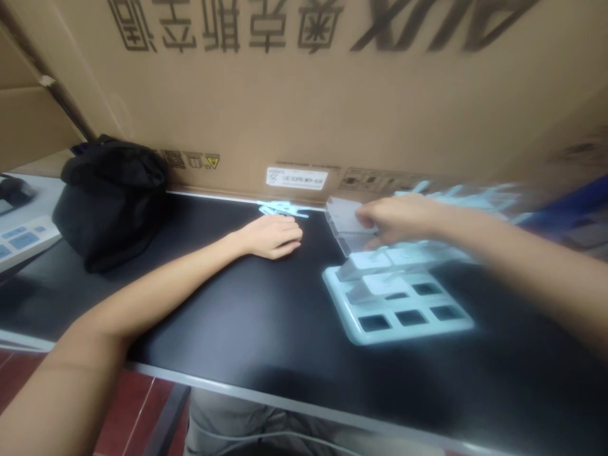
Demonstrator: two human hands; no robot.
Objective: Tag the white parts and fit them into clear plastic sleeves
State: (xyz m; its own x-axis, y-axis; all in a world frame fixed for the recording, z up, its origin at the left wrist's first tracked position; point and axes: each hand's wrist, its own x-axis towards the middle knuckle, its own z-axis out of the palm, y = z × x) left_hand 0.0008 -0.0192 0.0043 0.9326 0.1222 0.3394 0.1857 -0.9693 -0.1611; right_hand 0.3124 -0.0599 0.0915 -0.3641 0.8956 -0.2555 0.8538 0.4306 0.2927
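Observation:
My left hand point(273, 237) rests on the dark table with its fingers curled; whatever may be inside them is hidden. Just behind it lies a small pile of light blue sticks point(285, 208). My right hand point(396, 218) is slightly blurred, its thumb and fingers bent around the right end of a clear plastic container point(348, 218). In front of that hand sits a light blue popsicle mold tray point(403, 335) with square holes. Clear mold cups with light blue lids point(384, 284) stand in its rear and left holes; the front holes hold none.
A big cardboard box point(266, 107) walls off the table's back. To the left are a black bag point(111, 196) and a white box with blue prints point(26, 237). Blurred light blue pieces point(475, 196) lie behind my right forearm. The table's pale front edge point(285, 400) runs before my lap.

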